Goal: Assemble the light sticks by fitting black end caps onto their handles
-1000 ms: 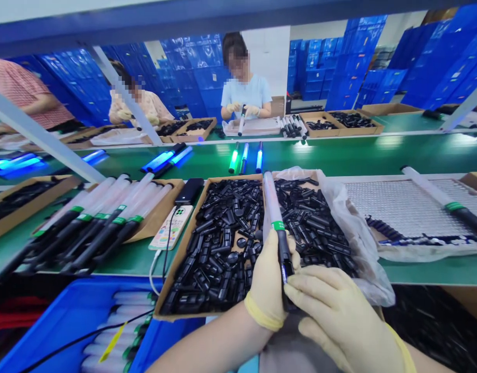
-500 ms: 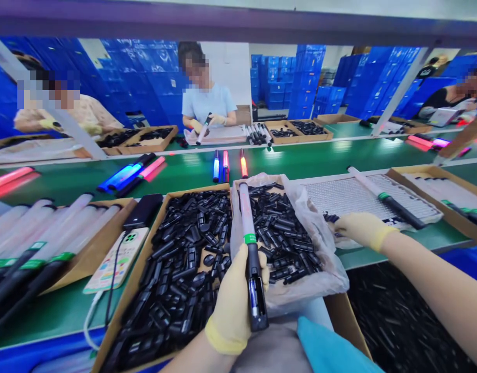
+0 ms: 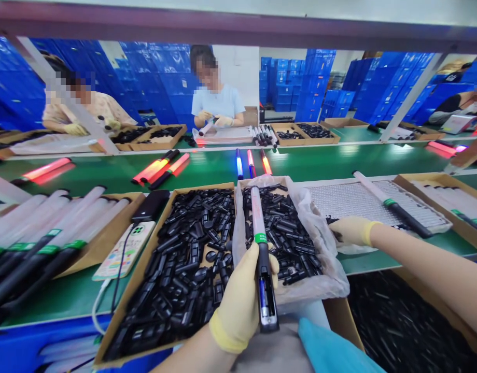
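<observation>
Right hand (image 3: 349, 229) moved to tray (image 3: 335, 200) — wand (image 3: 261, 238) in left hand (image 3: 241, 291), clasped

A patterned phone (image 3: 126, 247) lies beside a black device (image 3: 150, 206), and stacked blue crates (image 3: 321, 85) stand farther back.

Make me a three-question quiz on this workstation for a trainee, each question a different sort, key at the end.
1. Multiple choice: What colour is the band on the light stick in the left hand?
A) red
B) green
C) blue

2. True or false: The slot in that stick's black handle is uncovered.

3. Count: How many other sticks lie across the pale grid tray near the right hand?

Key:
1. B, green.
2. True; its inside shows.
3. One.
</observation>
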A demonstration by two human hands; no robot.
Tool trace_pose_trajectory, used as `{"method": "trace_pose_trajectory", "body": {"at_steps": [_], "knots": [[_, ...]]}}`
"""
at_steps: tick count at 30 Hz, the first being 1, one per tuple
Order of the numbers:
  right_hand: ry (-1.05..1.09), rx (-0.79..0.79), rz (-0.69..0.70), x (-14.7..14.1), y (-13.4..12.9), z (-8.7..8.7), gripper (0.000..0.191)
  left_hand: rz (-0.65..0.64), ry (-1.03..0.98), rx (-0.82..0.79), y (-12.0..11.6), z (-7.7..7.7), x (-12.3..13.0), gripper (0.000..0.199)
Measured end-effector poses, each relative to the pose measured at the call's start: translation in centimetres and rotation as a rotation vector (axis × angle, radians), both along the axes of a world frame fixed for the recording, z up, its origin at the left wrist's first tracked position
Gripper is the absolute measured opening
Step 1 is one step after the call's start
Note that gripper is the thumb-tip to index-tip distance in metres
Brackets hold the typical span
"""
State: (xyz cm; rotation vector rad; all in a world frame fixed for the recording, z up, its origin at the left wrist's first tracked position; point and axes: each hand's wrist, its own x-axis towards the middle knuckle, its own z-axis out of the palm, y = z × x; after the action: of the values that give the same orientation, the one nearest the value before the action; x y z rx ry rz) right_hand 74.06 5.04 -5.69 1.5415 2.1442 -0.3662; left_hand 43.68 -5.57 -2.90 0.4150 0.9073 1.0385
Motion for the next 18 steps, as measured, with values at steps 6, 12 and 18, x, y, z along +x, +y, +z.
{"method": "trace_pose_trajectory", "body": {"at_steps": [6, 12, 18], "knots": [[0.132, 0.137, -0.086, 0.2, -0.6, 2.0, 0.015, -0.097, 0.039, 0.044, -0.2, 0.5, -0.2, 0.041], [0.918, 0.611, -0.301, -4.2, -9.2, 5.0, 0.027, -0.137, 0.024, 0.147, -0.4, 0.4, 0.1, 0.033], [1.258, 0.653, -0.079, -11.5, -14.9, 5.2, 0.005, -0.124, 0.021, 0.174, -0.4, 0.4, 1.0, 0.032]]}}
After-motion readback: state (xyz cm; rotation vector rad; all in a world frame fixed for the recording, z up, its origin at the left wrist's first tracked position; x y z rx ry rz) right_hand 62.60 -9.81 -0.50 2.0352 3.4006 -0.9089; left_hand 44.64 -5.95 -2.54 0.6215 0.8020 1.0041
